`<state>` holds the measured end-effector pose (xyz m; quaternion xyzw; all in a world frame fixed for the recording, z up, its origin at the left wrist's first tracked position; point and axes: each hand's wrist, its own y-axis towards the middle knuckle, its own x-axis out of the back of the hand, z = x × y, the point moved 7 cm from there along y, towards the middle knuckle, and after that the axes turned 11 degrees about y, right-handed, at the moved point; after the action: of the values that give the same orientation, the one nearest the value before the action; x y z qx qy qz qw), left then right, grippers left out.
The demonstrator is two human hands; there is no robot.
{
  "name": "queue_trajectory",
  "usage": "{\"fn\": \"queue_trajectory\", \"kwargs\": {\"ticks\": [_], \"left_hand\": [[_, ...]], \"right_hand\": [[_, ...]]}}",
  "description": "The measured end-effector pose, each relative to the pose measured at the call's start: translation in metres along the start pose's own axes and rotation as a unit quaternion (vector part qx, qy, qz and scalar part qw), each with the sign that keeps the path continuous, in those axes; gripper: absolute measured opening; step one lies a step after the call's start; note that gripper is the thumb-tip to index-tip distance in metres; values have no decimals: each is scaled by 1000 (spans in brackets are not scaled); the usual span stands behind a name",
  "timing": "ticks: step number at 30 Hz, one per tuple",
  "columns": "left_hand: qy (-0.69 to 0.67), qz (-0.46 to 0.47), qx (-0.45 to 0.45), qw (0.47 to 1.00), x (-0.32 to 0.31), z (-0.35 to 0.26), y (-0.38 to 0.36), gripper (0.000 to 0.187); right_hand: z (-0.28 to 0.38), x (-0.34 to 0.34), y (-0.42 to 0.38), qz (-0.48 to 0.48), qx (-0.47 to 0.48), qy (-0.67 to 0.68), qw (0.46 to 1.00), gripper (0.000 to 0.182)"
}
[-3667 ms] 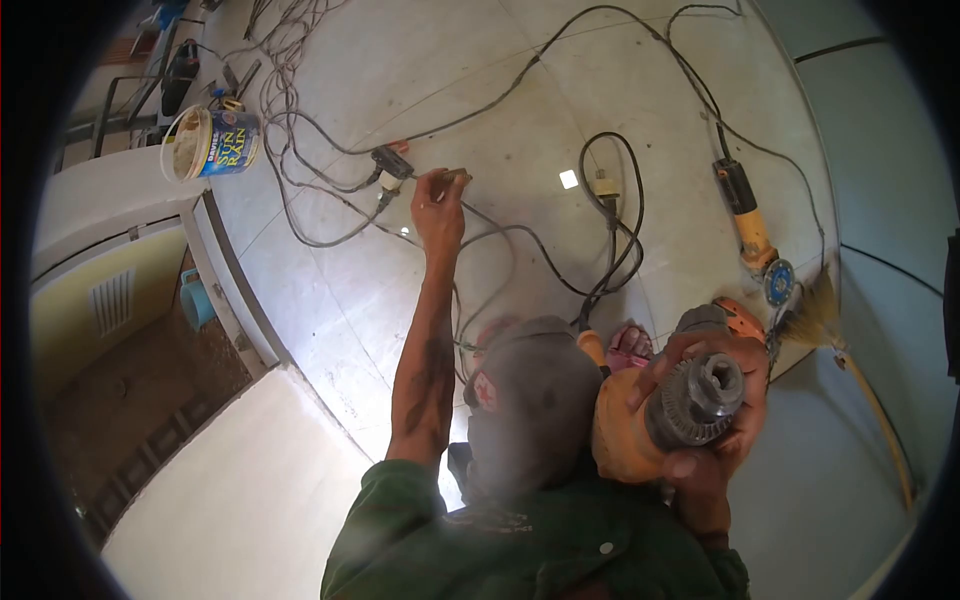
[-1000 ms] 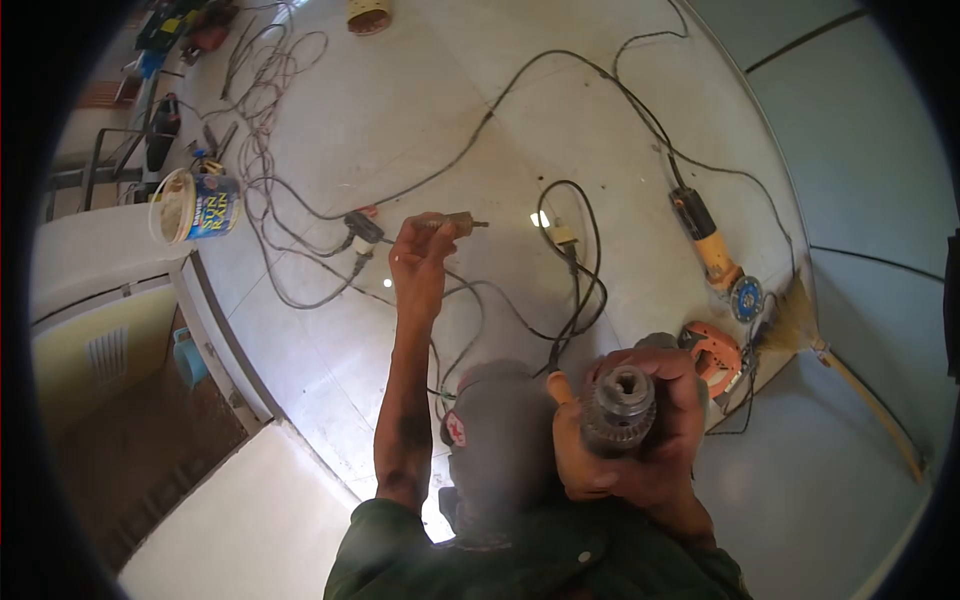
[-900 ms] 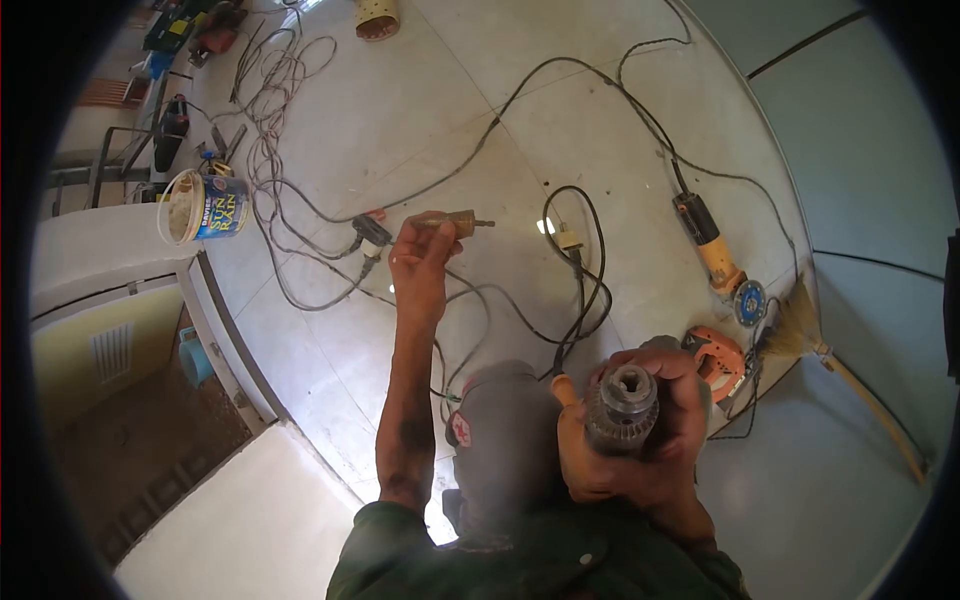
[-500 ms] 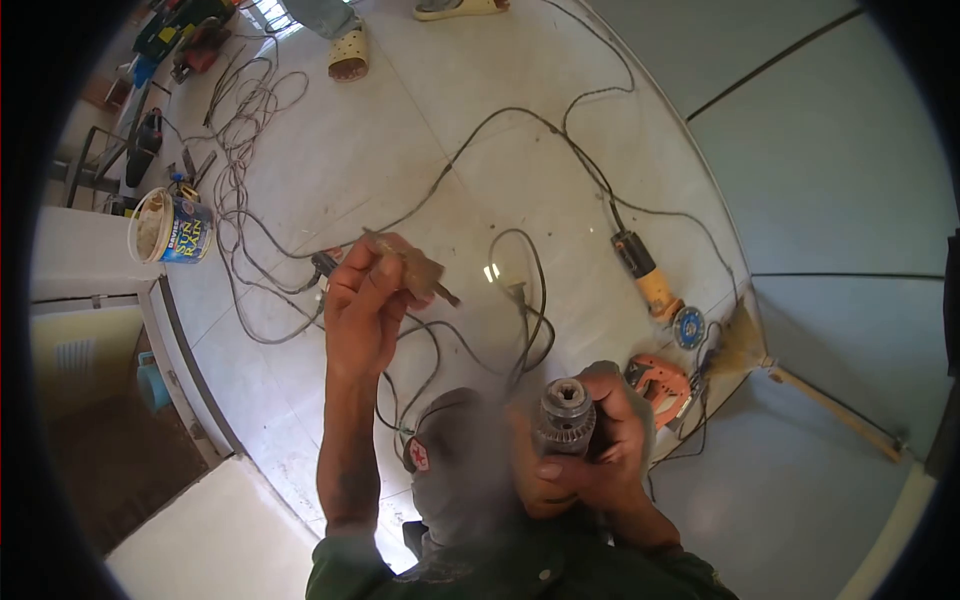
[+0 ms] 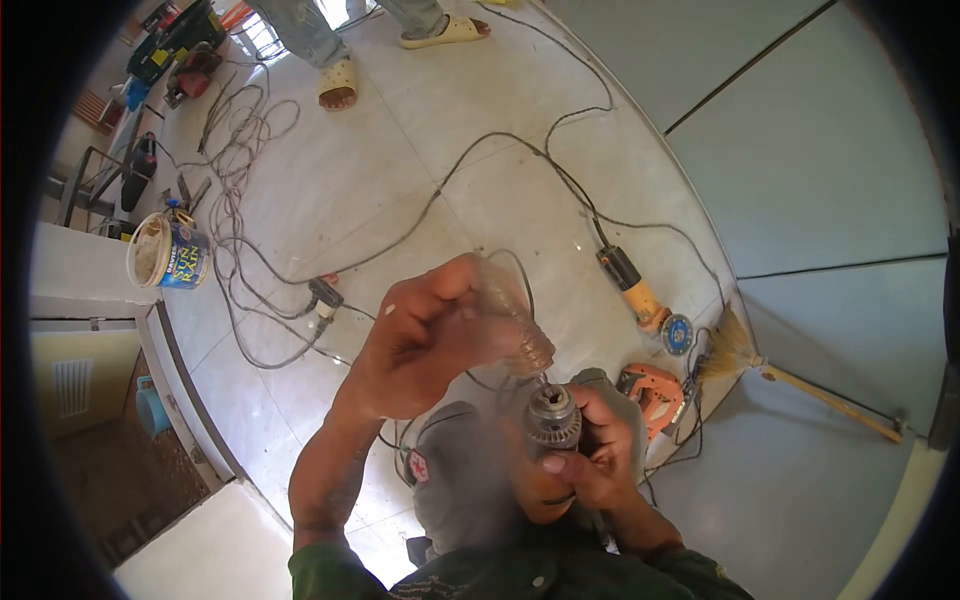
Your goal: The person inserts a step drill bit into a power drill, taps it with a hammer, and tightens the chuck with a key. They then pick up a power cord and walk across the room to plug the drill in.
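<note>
My left hand (image 5: 430,330) is closed around a brownish metal drill bit (image 5: 532,348), which is partly blurred and covered by the fingers. The bit's thin shank points down, its end right at the mouth of a geared drill chuck (image 5: 553,415). Below, my right hand (image 5: 605,450) wraps round the power drill (image 5: 540,490) just under that chuck. The drill stands nose up in front of my body, with most of its housing hidden by the hand.
A yellow-black angle grinder (image 5: 637,292) with a blue disc, an orange power tool (image 5: 655,395) and a broom (image 5: 735,352) lie at the right. Cords (image 5: 235,170) snake over the tiles (image 5: 370,200). A paint bucket (image 5: 185,255) stands left. Another person's feet (image 5: 340,85) are ahead.
My left hand has moved right and down, bringing the bit from the left over to the chuck. The drill stays in my right hand. More of the other person's legs shows.
</note>
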<state>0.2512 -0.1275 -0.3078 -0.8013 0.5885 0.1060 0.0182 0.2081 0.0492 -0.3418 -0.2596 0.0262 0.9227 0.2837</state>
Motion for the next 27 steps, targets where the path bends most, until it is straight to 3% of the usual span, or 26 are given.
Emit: {"fn": "queue_trajectory", "kwargs": {"ticks": [1, 3, 5, 6, 8, 10, 13, 18, 22, 27], "left_hand": [[-1, 12, -2, 1000, -5, -8, 4, 6], [64, 58, -1, 996, -14, -25, 11, 7], [138, 118, 16, 983, -21, -31, 17, 9], [147, 143, 28, 978, -24, -30, 19, 10], [62, 167, 72, 981, -26, -17, 23, 11], [122, 146, -16, 982, -18, -22, 26, 11], [112, 104, -72, 986, -19, -23, 23, 9], [-3, 110, -11, 994, -13, -8, 22, 13], [85, 87, -2, 993, -14, -16, 25, 16], [78, 99, 27, 992, -12, -12, 22, 16]], "right_hand": [[-3, -1, 4, -5, 81, -65, 995, 20], [-6, 0, 4, 2, 55, -137, 989, 29], [-13, 13, -7, 22, -158, -151, 976, 54], [-16, 14, -9, 15, -189, -124, 974, 54], [-19, 14, -8, -4, -170, -63, 983, 54], [-20, 15, -8, -13, -157, -44, 987, 54], [-24, 18, -9, -20, -164, -34, 986, 54], [-27, 21, -8, -20, -166, -5, 986, 54], [-20, 16, -6, -29, -139, 8, 990, 52], [-26, 20, -7, -29, -113, -13, 993, 52]]}}
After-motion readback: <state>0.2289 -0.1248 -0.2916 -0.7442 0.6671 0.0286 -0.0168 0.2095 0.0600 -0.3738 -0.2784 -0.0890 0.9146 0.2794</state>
